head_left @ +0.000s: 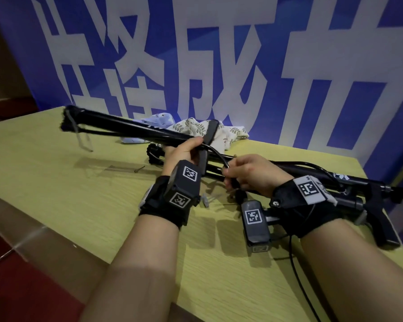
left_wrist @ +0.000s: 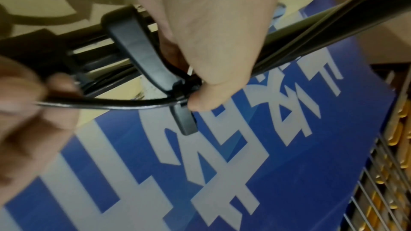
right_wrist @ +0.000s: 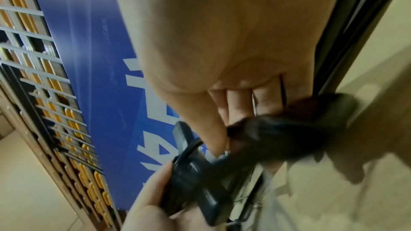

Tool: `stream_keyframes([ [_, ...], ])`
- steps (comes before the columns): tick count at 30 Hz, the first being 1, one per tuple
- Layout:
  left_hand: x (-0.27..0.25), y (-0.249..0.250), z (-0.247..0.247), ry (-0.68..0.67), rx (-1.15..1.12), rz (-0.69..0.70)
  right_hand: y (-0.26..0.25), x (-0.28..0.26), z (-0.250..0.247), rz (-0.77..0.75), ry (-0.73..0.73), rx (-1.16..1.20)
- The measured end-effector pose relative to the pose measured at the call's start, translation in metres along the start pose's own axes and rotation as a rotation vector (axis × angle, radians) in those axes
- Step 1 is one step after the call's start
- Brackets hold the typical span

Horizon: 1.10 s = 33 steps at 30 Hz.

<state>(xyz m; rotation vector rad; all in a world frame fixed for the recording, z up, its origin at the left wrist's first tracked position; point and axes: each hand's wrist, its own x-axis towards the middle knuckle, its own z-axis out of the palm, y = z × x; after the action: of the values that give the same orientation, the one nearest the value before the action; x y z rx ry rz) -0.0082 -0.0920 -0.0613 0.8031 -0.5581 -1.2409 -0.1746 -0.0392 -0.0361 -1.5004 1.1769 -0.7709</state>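
A folded black stand (head_left: 126,126) is lifted at a slant above the yellow-green table (head_left: 56,182). My left hand (head_left: 184,154) grips its bundled legs (left_wrist: 333,24) beside a flat black lever (head_left: 211,133) (left_wrist: 142,50) that crosses them. A thin black cable (head_left: 216,153) (left_wrist: 111,104) curves from the lever to my right hand (head_left: 249,173), which pinches it. In the right wrist view my right hand (right_wrist: 233,41) holds a blurred dark piece (right_wrist: 278,138); what it is cannot be told. My left thumb (right_wrist: 151,191) lies against the lever (right_wrist: 195,173).
A second black stand (head_left: 358,189) lies along the table's right side under my right wrist. Leaf-print cloth (head_left: 196,126) is bunched at the back. A small grey clip (head_left: 205,199) and a bit of wire (head_left: 140,169) lie nearby. A blue banner (head_left: 219,54) stands behind.
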Motion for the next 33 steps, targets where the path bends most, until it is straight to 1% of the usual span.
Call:
stream_keyframes([
  [2,0.010,0.005,-0.010,0.094,-0.013,-0.011,0.002,0.000,0.002,0.014,-0.035,-0.048],
  [4,0.027,0.004,-0.021,0.165,0.022,-0.045,0.002,0.000,0.006,0.029,-0.056,0.005],
  [5,0.033,0.004,-0.026,0.156,0.057,-0.062,0.001,0.001,0.008,0.027,-0.059,0.050],
  [7,0.026,0.012,-0.026,0.091,0.105,-0.067,-0.002,0.001,0.011,0.001,-0.050,0.173],
  [9,0.023,0.014,-0.028,0.087,0.146,-0.076,-0.005,0.000,0.013,-0.032,-0.058,0.255],
  [11,0.025,0.011,-0.032,0.130,0.176,-0.117,-0.009,-0.003,0.016,-0.059,-0.089,0.285],
  [12,0.034,0.004,-0.039,0.175,0.181,-0.146,-0.010,-0.003,0.017,-0.064,-0.098,0.301],
  [14,0.060,-0.010,-0.053,0.254,0.183,-0.149,-0.011,-0.004,0.020,-0.061,-0.093,0.354],
  [15,0.063,-0.012,-0.055,0.272,0.182,-0.151,-0.012,-0.004,0.021,-0.066,-0.087,0.377],
  [19,0.018,0.007,-0.034,0.299,0.213,-0.124,-0.014,-0.004,0.021,-0.108,-0.110,0.430],
  [21,0.005,0.011,-0.031,0.267,0.258,-0.123,-0.014,-0.004,0.020,-0.121,-0.105,0.471],
  [24,-0.010,0.011,-0.020,0.122,0.420,-0.147,-0.015,-0.004,0.018,-0.132,-0.036,0.544],
  [27,-0.017,0.010,-0.011,0.010,0.569,-0.104,-0.016,-0.001,0.014,-0.119,0.047,0.643],
  [30,-0.019,0.012,-0.008,-0.086,0.586,-0.127,-0.016,0.002,0.010,-0.118,0.057,0.728],
  [33,-0.019,0.015,-0.008,-0.145,0.556,-0.156,-0.017,0.002,0.011,-0.115,0.062,0.718],
])
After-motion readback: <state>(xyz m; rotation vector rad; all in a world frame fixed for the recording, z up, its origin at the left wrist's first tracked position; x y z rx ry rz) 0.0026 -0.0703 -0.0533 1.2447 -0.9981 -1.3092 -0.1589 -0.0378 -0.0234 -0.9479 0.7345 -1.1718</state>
